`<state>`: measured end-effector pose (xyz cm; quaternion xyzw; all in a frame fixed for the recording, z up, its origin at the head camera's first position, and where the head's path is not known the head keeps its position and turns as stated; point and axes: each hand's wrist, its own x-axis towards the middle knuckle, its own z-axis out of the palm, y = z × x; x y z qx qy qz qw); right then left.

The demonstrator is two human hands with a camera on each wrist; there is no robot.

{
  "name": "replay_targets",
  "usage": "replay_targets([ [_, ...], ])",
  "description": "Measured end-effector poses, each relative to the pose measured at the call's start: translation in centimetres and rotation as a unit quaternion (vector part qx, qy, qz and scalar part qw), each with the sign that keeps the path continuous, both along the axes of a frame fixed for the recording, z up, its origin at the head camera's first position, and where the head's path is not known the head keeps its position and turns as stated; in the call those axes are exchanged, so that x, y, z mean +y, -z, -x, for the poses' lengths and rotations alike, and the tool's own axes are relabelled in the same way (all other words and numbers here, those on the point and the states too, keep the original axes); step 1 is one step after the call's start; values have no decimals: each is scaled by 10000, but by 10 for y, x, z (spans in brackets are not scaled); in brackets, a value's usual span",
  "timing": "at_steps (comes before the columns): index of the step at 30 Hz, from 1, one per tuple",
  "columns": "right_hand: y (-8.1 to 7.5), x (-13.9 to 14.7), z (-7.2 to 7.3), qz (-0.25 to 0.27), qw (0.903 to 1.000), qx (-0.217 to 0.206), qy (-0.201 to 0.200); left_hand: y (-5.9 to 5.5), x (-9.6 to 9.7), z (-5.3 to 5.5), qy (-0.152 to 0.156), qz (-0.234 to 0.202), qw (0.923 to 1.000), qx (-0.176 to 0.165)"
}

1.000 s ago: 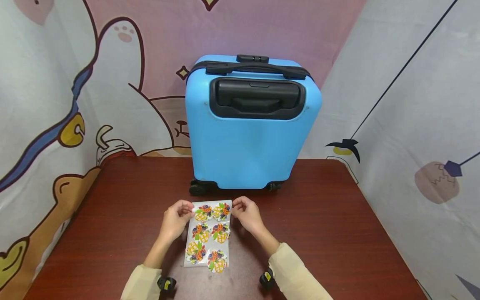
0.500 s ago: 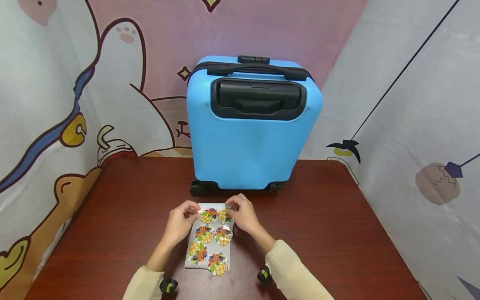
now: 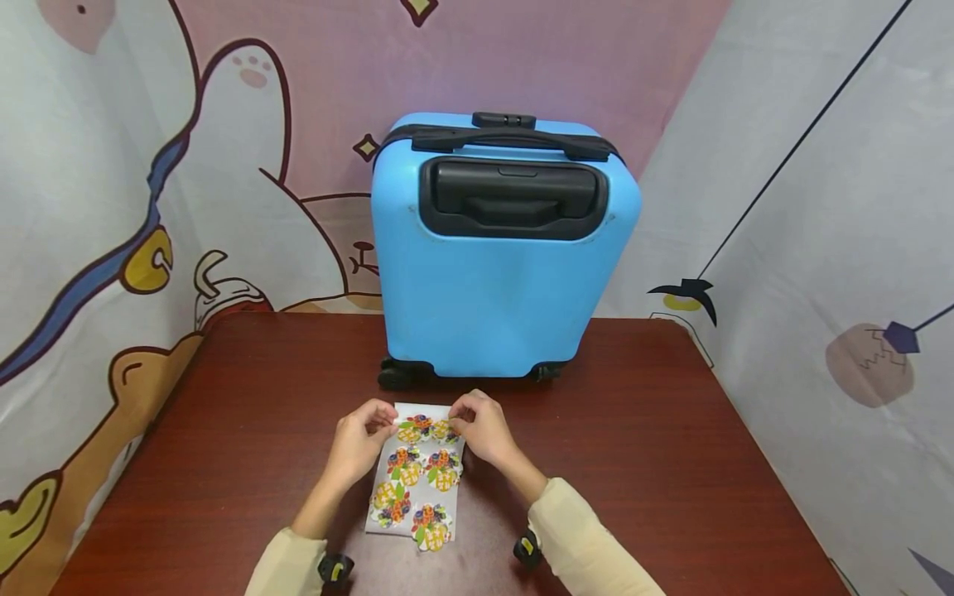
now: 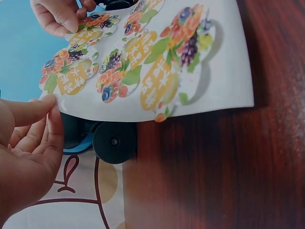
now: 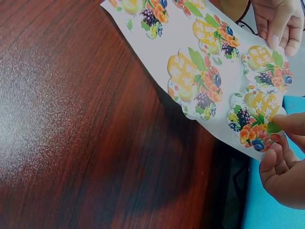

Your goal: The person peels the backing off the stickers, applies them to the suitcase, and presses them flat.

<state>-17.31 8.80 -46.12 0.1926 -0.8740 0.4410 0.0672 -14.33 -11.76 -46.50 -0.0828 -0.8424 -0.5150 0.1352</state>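
Note:
A white sheet of fruit stickers (image 3: 417,488) slants up from the table in front of the person. Several colourful fruit-print stickers with yellow labels lie on it. The left hand (image 3: 358,439) pinches its far left edge between thumb and fingers; in the left wrist view the left thumb (image 4: 35,109) lies over the sheet's margin. At the far right corner the right hand (image 3: 483,426) pinches the sheet, its thumb overlapping the edge of the corner sticker (image 5: 259,124) in the right wrist view. The sheet's near end is close over the table.
A light-blue suitcase (image 3: 492,306) with black handles and wheels stands upright at the back of the dark red wooden table (image 3: 656,463). Behind it hangs a cartoon-print cloth (image 3: 566,58). Both sleeves are cream, with a black device (image 3: 335,568) at each wrist.
The right hand has shifted left onto the corner sticker's edge, and the left hand slightly right. The sheet's far end has moved right with them. Little differs over the last half second.

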Motion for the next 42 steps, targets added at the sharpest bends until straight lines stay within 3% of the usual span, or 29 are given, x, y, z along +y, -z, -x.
replay_targets([
  [11, 3, 6, 1, 20, 9999, -149, 25, 10, -7, 6, -111, 19, 9999, -102],
  [30, 6, 22, 1, 208, 9975, -670, 73, 34, -27, 16, -851, 319, 9932, -730],
  [39, 2, 22, 1, 407, 9963, -756, 73, 39, -31, 16, -1196, 631, 9861, -961],
  [42, 0, 22, 2, 414, 9961, -780, 58, 36, -28, 17, -1135, 590, 9877, -902],
])
